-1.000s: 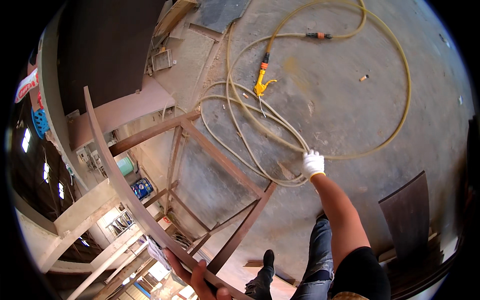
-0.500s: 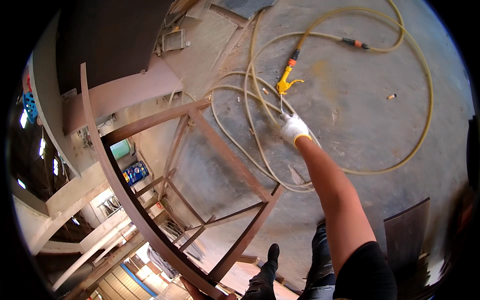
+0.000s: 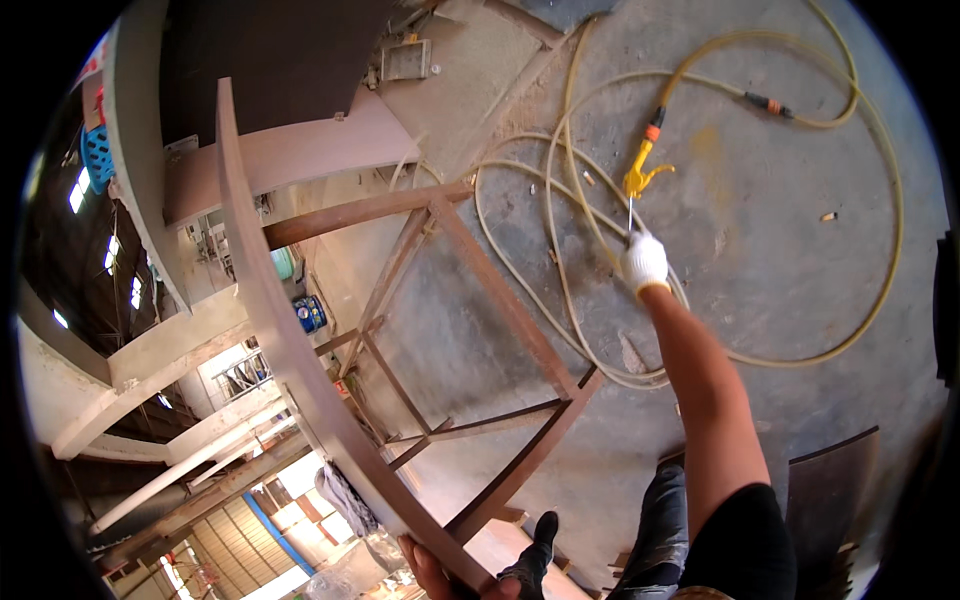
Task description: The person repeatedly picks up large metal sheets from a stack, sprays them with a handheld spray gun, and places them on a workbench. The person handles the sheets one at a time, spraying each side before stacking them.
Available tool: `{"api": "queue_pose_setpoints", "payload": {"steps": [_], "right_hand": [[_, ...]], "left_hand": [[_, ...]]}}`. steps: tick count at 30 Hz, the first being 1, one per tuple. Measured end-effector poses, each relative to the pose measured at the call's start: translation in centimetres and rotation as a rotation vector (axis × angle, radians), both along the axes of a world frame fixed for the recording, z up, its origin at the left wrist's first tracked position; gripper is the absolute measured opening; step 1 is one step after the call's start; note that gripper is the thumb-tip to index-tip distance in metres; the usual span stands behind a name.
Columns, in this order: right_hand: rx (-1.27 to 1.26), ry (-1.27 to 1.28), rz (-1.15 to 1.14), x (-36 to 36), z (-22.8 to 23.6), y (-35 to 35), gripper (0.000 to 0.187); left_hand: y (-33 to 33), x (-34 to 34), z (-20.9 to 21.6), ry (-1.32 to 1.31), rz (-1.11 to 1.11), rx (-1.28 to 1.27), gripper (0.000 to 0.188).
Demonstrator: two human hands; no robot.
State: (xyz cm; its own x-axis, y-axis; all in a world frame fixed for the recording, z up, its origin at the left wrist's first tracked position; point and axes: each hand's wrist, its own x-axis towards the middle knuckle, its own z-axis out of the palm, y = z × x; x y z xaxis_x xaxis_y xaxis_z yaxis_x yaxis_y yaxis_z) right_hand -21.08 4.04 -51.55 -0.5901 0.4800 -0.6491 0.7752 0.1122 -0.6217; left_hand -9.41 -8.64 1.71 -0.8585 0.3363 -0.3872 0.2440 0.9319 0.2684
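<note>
A brown wooden furniture frame [image 3: 510, 300], with legs, rails and thinner crossbars, stands tilted at the left and centre. At the bottom edge, the bare fingers of my left hand [image 3: 428, 572] wrap around its long outer rail. My right hand [image 3: 645, 262], in a white knitted glove, is stretched forward over the floor with its fingers curled. Just beyond it is a yellow air blow gun [image 3: 636, 180], its thin metal nozzle pointing at the glove. Whether the fingers touch the nozzle is hidden.
A yellowish air hose [image 3: 895, 230] loops across the grey concrete floor [image 3: 780, 270], with cigarette butts [image 3: 829, 216] lying about. A dark board [image 3: 830, 490] leans at lower right. At upper left stands a large dark panel [image 3: 260, 70] beside a pinkish board [image 3: 300, 160].
The whole view has shifted, so the frame, hose and blow gun appear farther right. More of my left hand shows on the rail. My right hand stays by the nozzle, its fingers looking more curled.
</note>
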Motion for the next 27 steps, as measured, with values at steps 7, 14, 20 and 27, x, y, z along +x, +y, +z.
{"api": "queue_pose_setpoints", "payload": {"steps": [7, 14, 20, 27], "right_hand": [[0.236, 0.390, 0.091, 18.4, 12.0, -5.9, 0.017], [0.081, 0.362, 0.071, 36.9, 26.0, -15.1, 0.014], [-0.036, 0.101, -0.040, 44.5, 36.2, -28.8, 0.020], [-0.108, -0.016, -0.243, 45.7, 50.1, -42.8, 0.025]], "left_hand": [[0.8, -0.3, 0.8, 0.174, -0.645, -0.050, 0.071], [-0.6, -0.6, 1.0, 0.342, -0.684, 0.088, 0.060], [-0.9, -0.1, 0.4, 0.399, -0.681, 0.223, 0.058], [-6.0, 1.1, 0.2, 0.393, -0.765, 0.522, 0.057]]}}
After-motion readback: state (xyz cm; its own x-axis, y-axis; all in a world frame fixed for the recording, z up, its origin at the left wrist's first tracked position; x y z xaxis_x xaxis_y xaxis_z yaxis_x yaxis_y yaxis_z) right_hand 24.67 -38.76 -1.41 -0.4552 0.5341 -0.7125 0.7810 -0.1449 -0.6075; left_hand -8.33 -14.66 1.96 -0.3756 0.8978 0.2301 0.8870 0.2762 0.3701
